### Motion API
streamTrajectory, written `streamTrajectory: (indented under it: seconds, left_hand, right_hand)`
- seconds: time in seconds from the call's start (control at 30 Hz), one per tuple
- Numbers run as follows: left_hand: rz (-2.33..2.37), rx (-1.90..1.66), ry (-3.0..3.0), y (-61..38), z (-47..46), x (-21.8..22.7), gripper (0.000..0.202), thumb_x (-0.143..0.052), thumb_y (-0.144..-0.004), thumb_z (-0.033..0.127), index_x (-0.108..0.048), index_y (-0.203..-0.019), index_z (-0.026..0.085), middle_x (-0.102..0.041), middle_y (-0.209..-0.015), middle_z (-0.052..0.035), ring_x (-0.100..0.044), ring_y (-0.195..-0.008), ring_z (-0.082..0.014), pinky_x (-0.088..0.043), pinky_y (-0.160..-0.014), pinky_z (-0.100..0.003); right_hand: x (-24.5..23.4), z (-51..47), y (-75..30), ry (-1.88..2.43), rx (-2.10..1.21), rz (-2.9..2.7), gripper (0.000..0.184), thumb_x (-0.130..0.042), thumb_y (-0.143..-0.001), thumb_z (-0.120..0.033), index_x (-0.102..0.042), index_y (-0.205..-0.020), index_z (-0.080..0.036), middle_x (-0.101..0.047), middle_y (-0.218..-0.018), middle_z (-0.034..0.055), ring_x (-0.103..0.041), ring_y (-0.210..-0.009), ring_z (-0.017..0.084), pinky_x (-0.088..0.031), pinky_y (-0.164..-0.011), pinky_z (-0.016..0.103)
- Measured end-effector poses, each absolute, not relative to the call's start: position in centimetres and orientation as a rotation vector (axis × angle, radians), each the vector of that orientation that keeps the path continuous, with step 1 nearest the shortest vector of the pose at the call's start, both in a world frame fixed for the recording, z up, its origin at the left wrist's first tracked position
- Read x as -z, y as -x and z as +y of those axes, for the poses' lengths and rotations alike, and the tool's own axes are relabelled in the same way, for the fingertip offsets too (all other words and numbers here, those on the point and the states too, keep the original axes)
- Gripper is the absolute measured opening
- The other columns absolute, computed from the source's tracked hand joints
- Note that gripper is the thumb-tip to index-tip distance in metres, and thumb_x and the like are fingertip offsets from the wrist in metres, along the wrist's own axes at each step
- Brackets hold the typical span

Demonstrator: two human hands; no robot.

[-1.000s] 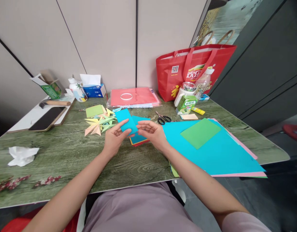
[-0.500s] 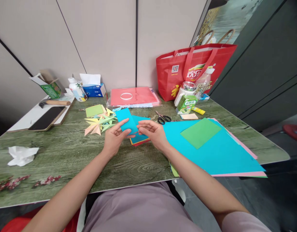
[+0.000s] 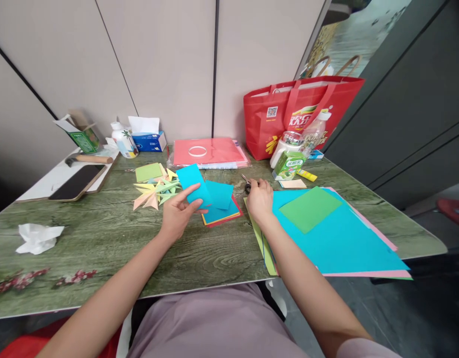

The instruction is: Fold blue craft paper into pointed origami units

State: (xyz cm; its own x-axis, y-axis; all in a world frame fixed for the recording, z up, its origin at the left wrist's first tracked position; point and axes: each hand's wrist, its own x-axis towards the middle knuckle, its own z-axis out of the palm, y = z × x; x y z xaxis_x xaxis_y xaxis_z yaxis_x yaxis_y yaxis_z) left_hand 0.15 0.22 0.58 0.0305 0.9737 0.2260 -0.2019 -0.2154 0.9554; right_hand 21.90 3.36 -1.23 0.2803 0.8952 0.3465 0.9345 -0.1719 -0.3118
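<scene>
A rectangle of blue paper (image 3: 192,181) is pinched between the thumb and fingers of my left hand (image 3: 178,213), held up over the table. Behind and below it lies a stack of square papers (image 3: 214,215), blue on top with yellow and red edges showing. Another blue piece (image 3: 222,194) rests on that stack. My right hand (image 3: 260,201) is over the black-handled scissors (image 3: 247,187), its fingers curled down on the handles. The blades point away to the left. Folded pastel paper stars (image 3: 154,191) lie left of my left hand.
Large coloured sheets (image 3: 348,238), with a green rectangle (image 3: 310,209) on top, cover the table's right side. A red bag (image 3: 262,124), juice carton (image 3: 289,165) and packaged paper (image 3: 210,153) stand or lie at the back. A phone (image 3: 78,182), hammer (image 3: 89,158) and crumpled tissue (image 3: 39,237) are left.
My right hand has left the blue paper and moved right onto the scissors. My left hand still holds the paper. The stack of squares shows more fully.
</scene>
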Motion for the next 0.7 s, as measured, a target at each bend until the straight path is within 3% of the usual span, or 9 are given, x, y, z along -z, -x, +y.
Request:
streamTrajectory:
  seconds: [0.17, 0.27, 0.53, 0.7]
  left_hand:
    - [0.893, -1.39, -1.266, -0.1, 0.1, -0.8, 0.048, -0.075, -0.061, 0.027, -0.065, -0.108, 0.02, -0.064, -0.077, -0.0019, -0.061, -0.066, -0.0172, -0.058, -0.057, -0.034]
    - [0.871, -1.375, -1.26, -0.1, -0.1, -1.1, 0.05, -0.075, -0.06, 0.029, -0.064, -0.109, 0.019, -0.065, -0.077, -0.0028, -0.061, -0.067, -0.0172, -0.058, -0.06, -0.035]
    - [0.825, -1.37, -1.225, 0.0, -0.2, -1.5, 0.048, -0.075, -0.06, 0.028, -0.066, -0.106, 0.019, -0.063, -0.07, -0.0018, -0.059, -0.065, -0.017, -0.058, -0.059, -0.037]
    - [0.832, -1.428, -1.182, -0.1, -0.1, -1.4, 0.044, -0.077, -0.056, 0.026, -0.069, -0.099, 0.019, -0.064, -0.078, -0.0028, -0.058, -0.069, -0.0155, -0.059, -0.059, -0.034]
  right_hand:
    - [1.7, 4.0, -22.5, 2.258, 0.071, -1.629, 0.03, -0.039, -0.085, -0.018, -0.06, -0.105, -0.01, -0.061, -0.1, 0.02, -0.049, -0.102, 0.03, -0.036, -0.081, 0.04]
    - [1.8, 4.2, -22.6, 2.254, 0.089, -1.569, 0.029, -0.045, -0.084, -0.029, -0.062, -0.101, -0.012, -0.062, -0.1, 0.0185, -0.047, -0.103, 0.033, -0.037, -0.076, 0.04]
    - [1.9, 4.9, -23.2, 2.255, 0.013, -1.496, 0.031, -0.052, -0.079, -0.033, -0.062, -0.102, -0.015, -0.064, -0.095, 0.0153, -0.052, -0.098, 0.029, -0.038, -0.075, 0.037]
    - [1.8, 5.4, -23.8, 2.274, -0.052, -1.455, 0.031, -0.057, -0.075, -0.037, -0.064, -0.097, -0.017, -0.066, -0.093, 0.0143, -0.056, -0.095, 0.028, -0.04, -0.073, 0.035]
